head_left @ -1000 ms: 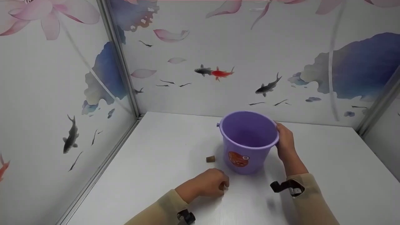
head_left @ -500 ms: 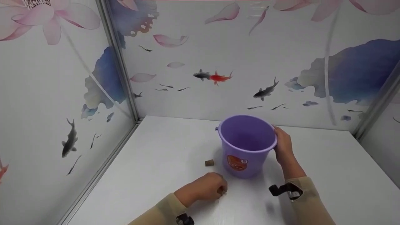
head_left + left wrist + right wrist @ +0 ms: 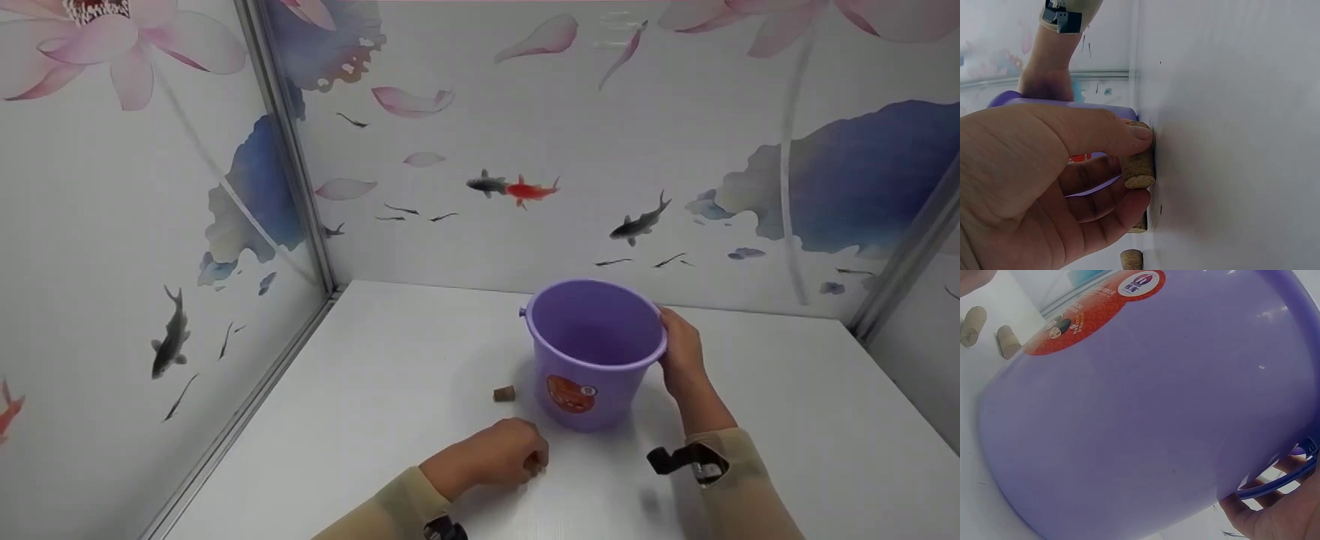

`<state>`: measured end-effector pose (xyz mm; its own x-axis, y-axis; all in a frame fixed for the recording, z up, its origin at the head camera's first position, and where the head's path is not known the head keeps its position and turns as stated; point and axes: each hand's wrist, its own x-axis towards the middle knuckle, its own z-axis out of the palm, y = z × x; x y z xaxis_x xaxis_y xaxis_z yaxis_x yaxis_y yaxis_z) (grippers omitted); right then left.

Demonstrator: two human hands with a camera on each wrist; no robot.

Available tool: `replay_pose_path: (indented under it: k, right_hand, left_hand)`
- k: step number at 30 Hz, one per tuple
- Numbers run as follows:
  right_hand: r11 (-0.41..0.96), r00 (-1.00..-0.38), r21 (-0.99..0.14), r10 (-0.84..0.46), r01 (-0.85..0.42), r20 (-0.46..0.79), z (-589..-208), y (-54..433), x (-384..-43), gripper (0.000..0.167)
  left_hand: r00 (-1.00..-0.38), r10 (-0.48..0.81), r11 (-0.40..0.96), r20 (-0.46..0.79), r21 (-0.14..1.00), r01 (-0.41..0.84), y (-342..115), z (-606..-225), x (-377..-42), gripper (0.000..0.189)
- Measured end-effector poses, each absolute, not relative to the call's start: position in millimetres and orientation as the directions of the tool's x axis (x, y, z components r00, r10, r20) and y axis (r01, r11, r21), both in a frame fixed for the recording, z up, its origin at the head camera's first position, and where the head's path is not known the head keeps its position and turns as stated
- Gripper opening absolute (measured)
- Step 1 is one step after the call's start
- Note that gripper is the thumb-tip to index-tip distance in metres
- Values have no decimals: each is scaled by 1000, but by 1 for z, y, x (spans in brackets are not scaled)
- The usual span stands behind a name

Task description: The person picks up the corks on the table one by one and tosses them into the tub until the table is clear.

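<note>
A purple bucket [image 3: 592, 390] with a red-orange label stands on the white table, its mouth facing up. My right hand [image 3: 681, 349] grips its right side at the rim. In the right wrist view, those fingers [image 3: 1235, 512] reach behind the bucket's purple handle [image 3: 1278, 485]. Left of the bucket, my left hand [image 3: 501, 454] is low at the tabletop. Its thumb [image 3: 1120, 135] and curled fingers pinch a cork stopper [image 3: 1140, 166] in the left wrist view. Another cork [image 3: 1139, 224] is partly hidden behind the fingers, and one more cork [image 3: 1131, 260] lies at the lower edge.
One loose cork [image 3: 504, 394] lies on the table just left of the bucket. White panels [image 3: 420, 247] printed with fish and lotus flowers enclose the table at the back and sides. A metal frame post [image 3: 289, 142] marks the back left corner.
The head view has tilted up a little, so everything appears lower in it. The bucket, the loose cork and both hands keep nearly the same places relative to each other.
</note>
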<state>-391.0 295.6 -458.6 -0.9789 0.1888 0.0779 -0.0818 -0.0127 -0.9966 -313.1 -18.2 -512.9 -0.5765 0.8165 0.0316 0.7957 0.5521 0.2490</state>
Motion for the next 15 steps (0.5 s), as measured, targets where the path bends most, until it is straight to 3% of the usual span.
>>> replay_pose_path:
  k: [15]
  right_hand:
    - [14,-980,-998,188,-59,61,-457,292,-387,52]
  left_hand:
    - [-605,794,572,52,272,774,-22,-509,-314,18]
